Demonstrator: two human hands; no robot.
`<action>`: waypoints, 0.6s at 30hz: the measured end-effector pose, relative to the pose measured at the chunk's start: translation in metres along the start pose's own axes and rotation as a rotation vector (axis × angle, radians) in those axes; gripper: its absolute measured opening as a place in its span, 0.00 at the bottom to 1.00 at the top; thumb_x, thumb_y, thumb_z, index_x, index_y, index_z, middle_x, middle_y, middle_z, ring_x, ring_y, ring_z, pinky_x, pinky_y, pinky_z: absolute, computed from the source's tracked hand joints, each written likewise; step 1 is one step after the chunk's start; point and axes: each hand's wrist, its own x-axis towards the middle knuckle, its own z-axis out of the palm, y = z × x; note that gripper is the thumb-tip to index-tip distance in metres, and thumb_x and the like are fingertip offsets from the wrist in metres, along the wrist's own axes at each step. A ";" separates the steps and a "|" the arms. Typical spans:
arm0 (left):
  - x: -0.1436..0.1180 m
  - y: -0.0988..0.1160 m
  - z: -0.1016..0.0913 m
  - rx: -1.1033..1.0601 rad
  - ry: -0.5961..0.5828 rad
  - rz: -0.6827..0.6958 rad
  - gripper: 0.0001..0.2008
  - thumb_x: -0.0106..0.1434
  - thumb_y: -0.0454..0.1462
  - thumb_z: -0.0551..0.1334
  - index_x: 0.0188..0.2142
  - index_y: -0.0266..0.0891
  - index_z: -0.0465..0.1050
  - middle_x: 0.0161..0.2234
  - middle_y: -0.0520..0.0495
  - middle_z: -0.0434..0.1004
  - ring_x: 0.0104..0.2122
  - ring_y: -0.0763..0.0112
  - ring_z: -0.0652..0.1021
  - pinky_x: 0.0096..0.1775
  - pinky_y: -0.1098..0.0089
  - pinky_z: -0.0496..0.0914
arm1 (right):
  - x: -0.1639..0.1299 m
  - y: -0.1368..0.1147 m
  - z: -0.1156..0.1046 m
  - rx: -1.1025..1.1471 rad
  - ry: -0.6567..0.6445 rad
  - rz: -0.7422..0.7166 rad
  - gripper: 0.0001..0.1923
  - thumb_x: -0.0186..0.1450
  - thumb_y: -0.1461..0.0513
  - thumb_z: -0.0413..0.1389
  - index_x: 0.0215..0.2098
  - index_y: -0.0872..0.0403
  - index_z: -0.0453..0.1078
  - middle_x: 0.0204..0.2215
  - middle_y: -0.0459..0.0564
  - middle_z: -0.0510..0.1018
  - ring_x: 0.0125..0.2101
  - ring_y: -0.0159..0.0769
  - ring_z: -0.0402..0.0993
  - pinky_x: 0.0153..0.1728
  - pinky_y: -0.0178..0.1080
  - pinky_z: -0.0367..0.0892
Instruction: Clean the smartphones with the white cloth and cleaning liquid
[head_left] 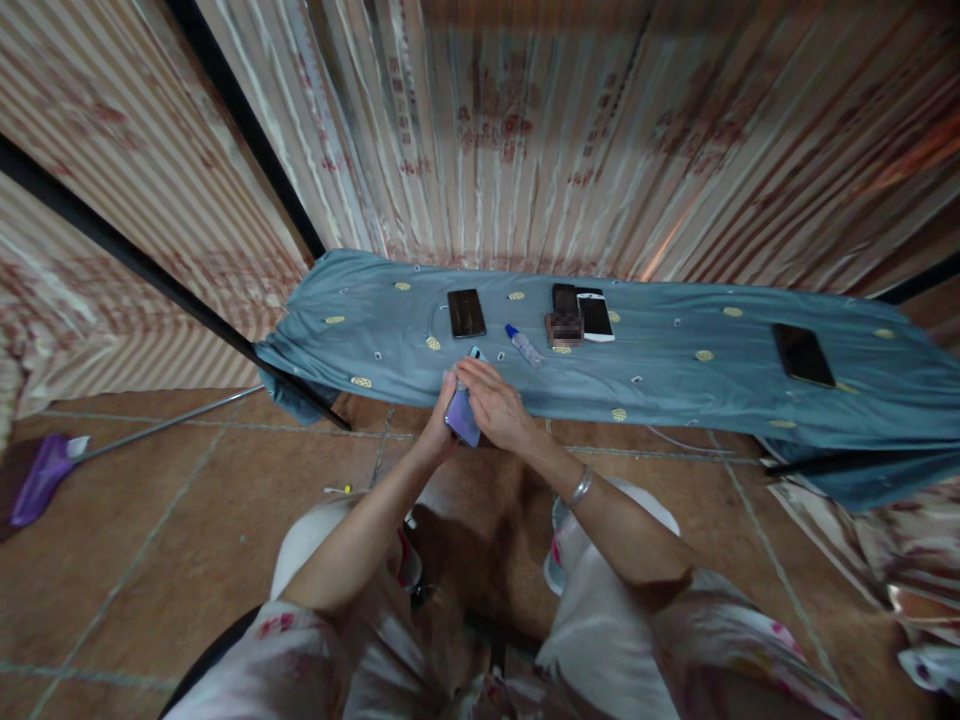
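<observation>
Lilac phone (463,417), slim, rounded corners, clasped between both hands (480,405)

Low bench under blue-grey cloth (675,375): black phone (466,312), small bottle (523,345), dark and white phones (595,316), black phone (803,354) far right.

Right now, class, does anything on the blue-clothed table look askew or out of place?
Mildly: the small bottle lies on its side among the phones, and the blue cloth hangs bunched at its left corner. Both hands hold a purple phone.
</observation>
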 end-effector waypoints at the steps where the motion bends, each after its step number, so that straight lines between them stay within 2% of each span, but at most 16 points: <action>1: -0.001 0.001 0.001 -0.010 0.017 -0.002 0.17 0.69 0.44 0.53 0.45 0.35 0.75 0.43 0.44 0.81 0.51 0.66 0.77 0.53 0.70 0.69 | -0.001 -0.002 0.001 -0.002 -0.002 -0.008 0.25 0.65 0.69 0.43 0.59 0.61 0.66 0.59 0.59 0.69 0.64 0.43 0.59 0.66 0.49 0.55; 5: -0.001 0.003 0.001 -0.021 0.045 0.014 0.18 0.69 0.45 0.53 0.41 0.34 0.75 0.39 0.44 0.81 0.50 0.66 0.77 0.54 0.69 0.68 | -0.003 -0.008 0.002 -0.002 -0.008 -0.037 0.25 0.66 0.69 0.42 0.59 0.61 0.65 0.59 0.60 0.69 0.63 0.45 0.59 0.65 0.51 0.57; 13: 0.005 0.003 -0.009 0.016 0.055 0.062 0.22 0.68 0.50 0.53 0.30 0.35 0.74 0.28 0.49 0.78 0.39 0.69 0.80 0.47 0.70 0.71 | -0.006 -0.017 0.004 0.016 -0.004 -0.080 0.24 0.67 0.68 0.41 0.58 0.59 0.65 0.58 0.59 0.71 0.63 0.43 0.60 0.64 0.54 0.59; 18: 0.005 -0.001 -0.007 0.023 0.032 0.093 0.18 0.70 0.43 0.52 0.38 0.34 0.76 0.37 0.46 0.81 0.47 0.69 0.78 0.53 0.71 0.68 | -0.004 -0.008 0.002 0.013 -0.015 -0.048 0.24 0.68 0.68 0.41 0.58 0.59 0.66 0.59 0.60 0.70 0.63 0.41 0.60 0.64 0.51 0.59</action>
